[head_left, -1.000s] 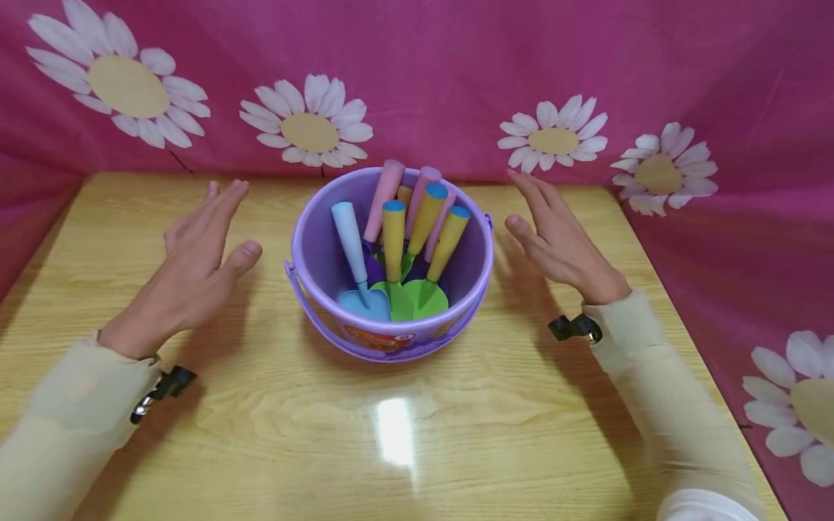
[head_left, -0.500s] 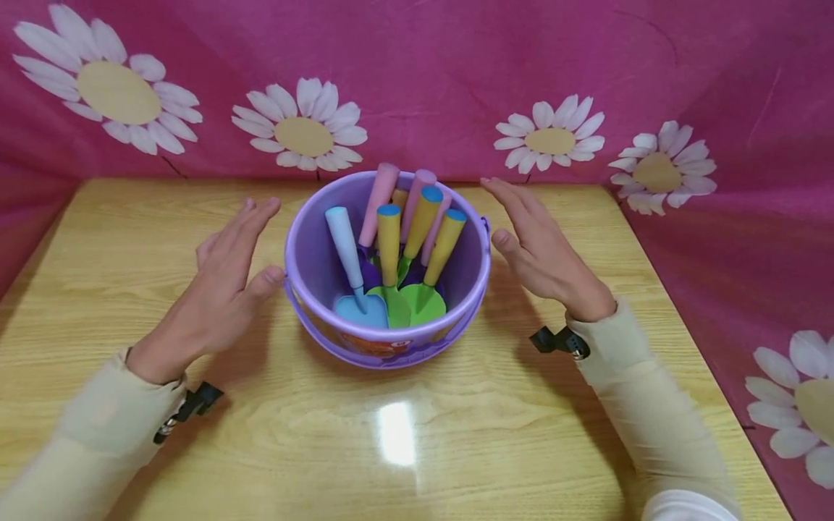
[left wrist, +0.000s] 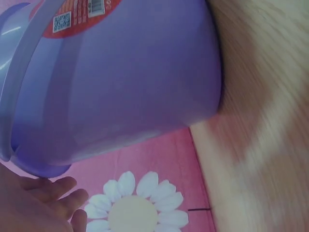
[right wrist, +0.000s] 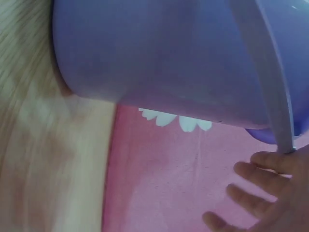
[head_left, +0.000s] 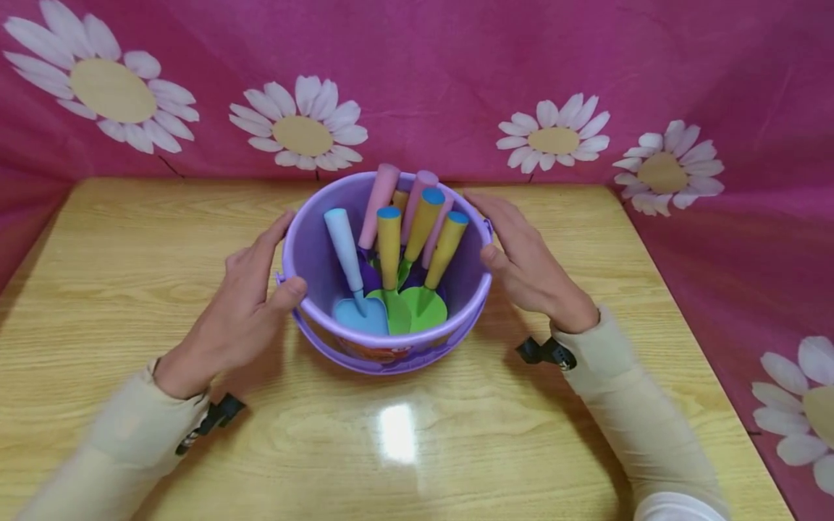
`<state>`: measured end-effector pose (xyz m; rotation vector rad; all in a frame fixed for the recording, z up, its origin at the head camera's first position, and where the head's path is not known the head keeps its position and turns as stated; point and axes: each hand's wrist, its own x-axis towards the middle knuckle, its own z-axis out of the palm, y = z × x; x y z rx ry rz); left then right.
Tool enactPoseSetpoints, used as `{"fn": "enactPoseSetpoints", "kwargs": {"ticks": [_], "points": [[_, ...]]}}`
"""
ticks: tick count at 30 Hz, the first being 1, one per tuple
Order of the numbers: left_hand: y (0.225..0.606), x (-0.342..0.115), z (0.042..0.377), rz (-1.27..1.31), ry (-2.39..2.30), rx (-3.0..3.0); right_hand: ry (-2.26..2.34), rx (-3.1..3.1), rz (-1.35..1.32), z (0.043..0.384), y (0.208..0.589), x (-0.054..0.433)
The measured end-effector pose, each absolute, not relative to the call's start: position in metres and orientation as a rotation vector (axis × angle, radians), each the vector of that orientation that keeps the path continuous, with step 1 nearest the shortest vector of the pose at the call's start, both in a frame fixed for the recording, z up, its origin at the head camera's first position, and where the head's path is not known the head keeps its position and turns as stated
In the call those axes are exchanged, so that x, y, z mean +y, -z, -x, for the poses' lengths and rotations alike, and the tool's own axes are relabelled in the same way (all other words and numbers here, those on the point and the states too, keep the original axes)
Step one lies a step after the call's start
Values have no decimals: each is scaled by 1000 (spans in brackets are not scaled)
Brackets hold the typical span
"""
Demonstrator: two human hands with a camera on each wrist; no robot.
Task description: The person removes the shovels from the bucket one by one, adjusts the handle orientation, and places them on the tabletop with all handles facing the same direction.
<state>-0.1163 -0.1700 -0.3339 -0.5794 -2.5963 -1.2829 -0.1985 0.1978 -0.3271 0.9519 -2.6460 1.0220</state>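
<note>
A purple bucket (head_left: 311, 262) stands upright on the wooden table, its handle lowered toward the front. Inside it lean several toy shovels: a light blue shovel (head_left: 345, 250), green shovels with yellow handles (head_left: 389, 253), and others with pink handles (head_left: 378, 206). My left hand (head_left: 237, 315) is at the bucket's left rim, thumb by the front side and fingers stretched toward the back. On the opposite side, my right hand (head_left: 534, 271) has its fingertips right at the rim. Both wrist views show extended fingers below the rim and beside the purple wall (left wrist: 135, 82).
The wooden table (head_left: 293, 449) extends around the bucket, with a bright reflection in front. A pink cloth (head_left: 430, 79) printed with white daisies hangs behind the table and along its right side. Each sleeve carries a small black wrist device (head_left: 546, 352).
Both hands have moved inward from the sides up to the bucket's rim, the left one travelling farther. The bucket and the shovels in it keep their arrangement.
</note>
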Motion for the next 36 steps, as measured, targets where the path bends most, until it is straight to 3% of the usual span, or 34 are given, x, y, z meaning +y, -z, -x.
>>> {"fn": "enactPoseSetpoints", "kwargs": {"ticks": [36], "points": [[334, -160, 139, 460, 1681, -2546, -1378, -2563, -820, 217, 342, 184]]}}
